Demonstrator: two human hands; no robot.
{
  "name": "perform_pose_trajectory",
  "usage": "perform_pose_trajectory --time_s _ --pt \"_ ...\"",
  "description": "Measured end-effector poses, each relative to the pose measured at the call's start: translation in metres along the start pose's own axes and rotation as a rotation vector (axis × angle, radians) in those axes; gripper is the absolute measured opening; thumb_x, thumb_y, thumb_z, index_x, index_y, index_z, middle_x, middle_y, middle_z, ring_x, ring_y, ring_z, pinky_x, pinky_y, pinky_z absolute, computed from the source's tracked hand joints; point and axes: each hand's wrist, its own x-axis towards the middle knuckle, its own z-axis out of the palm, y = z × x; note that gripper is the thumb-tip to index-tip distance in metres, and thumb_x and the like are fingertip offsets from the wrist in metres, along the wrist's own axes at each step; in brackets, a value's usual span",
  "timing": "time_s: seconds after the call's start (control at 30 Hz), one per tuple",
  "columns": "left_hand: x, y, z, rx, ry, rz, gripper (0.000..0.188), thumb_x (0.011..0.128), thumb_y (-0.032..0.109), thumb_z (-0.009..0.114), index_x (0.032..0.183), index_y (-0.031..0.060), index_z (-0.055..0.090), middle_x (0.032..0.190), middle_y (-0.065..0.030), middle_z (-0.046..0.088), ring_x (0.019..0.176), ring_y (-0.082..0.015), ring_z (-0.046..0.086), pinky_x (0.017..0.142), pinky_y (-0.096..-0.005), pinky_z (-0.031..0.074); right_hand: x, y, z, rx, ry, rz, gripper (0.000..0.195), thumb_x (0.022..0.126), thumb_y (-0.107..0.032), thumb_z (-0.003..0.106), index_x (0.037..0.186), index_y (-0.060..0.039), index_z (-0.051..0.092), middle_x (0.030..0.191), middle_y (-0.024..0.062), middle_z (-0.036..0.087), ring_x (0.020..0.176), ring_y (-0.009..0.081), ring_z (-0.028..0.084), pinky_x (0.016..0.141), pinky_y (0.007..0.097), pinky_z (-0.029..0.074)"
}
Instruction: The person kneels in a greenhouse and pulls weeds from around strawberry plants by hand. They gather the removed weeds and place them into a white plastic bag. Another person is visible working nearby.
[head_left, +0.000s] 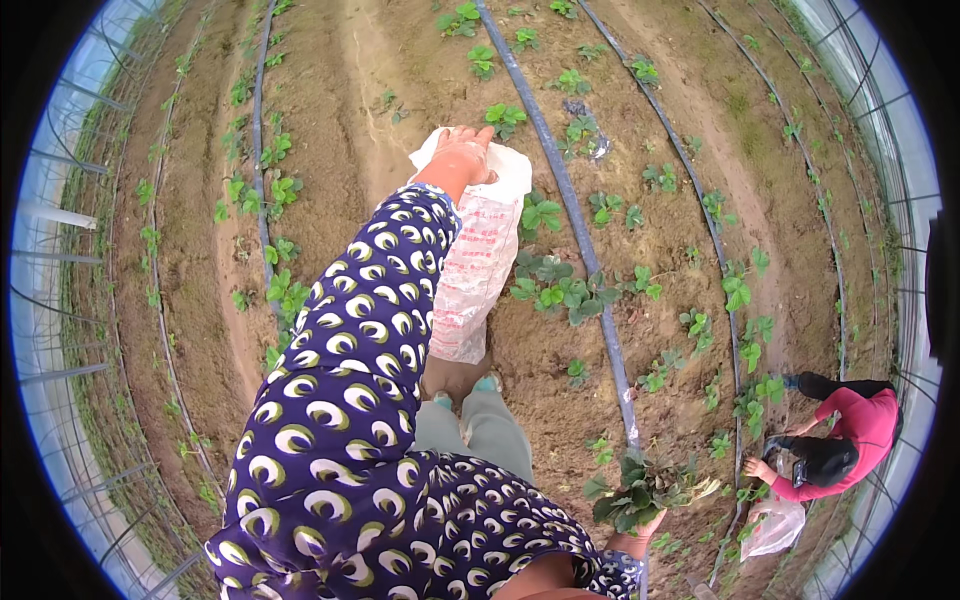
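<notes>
My left hand (466, 156) grips the folded white rim of a tall plastic bag (480, 255) printed with red writing. The bag stands upright on the soil in front of my feet, and what is inside it is hidden. Low on the right, my right hand (641, 526) holds a bunch of pulled strawberry leaves (637, 495), some green and some withered, with pale stems sticking out to the right. A clump of strawberry plants (562, 289) grows just right of the bag.
A grey drip hose (566, 187) runs along the bed to my right, another hose (259, 150) to my left. Strawberry plants stand in rows. At the right, a person in a pink top (862, 439) bends over beside a whitish plastic bag (776, 525). Greenhouse walls curve around.
</notes>
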Motion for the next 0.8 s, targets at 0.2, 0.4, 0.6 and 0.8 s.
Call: perform_pose_trajectory --time_s 0.2,0.4,0.6,0.8 --pt "-0.041 -0.010 0.015 0.284 -0.141 0.322 0.038 0.081 0.025 0.047 0.119 0.0201 0.051 0.114 -0.0071 0.055 0.113 -0.0233 0.045 0.099 -0.0371 0.027 0.019 0.003 0.034 0.058 -0.067 0.032 0.046 0.084 -0.038 0.050 0.118 -0.0054 0.049 0.113 0.0116 0.054 0.101 0.0288 0.052 0.085 0.0428 0.044" --pt "-0.193 -0.020 0.023 0.096 -0.018 0.515 0.014 0.073 0.018 0.051 0.076 0.0154 0.064 0.082 -0.0037 0.062 0.097 -0.0207 0.052 0.101 -0.0392 0.024 0.055 -0.008 0.146 0.045 -0.216 0.124 0.041 0.086 -0.039 0.043 0.112 -0.0088 0.052 0.107 0.0111 0.057 0.089 0.0278 0.057 0.071 0.0435 0.050" --pt "-0.281 -0.049 0.036 -0.082 0.054 0.512 0.008 0.069 0.019 0.056 0.063 0.0145 0.059 0.063 -0.0015 0.054 0.080 -0.0189 0.052 0.100 -0.0392 0.027 0.043 0.015 0.321 0.091 -0.492 0.120 0.046 0.084 -0.039 0.050 0.116 -0.0066 0.051 0.110 0.0123 0.056 0.094 0.0305 0.056 0.083 0.0493 0.045" --pt "-0.303 -0.068 0.038 -0.155 0.176 0.529 0.011 0.068 0.018 0.056 0.058 0.0134 0.057 0.060 -0.0017 0.054 0.076 -0.0195 0.052 0.098 -0.0395 0.029 0.034 0.123 0.419 -0.157 -0.602 0.105 0.032 0.082 -0.025 0.058 0.104 -0.0028 0.055 0.095 0.0085 0.061 0.082 0.0229 0.060 0.070 0.0371 0.051"
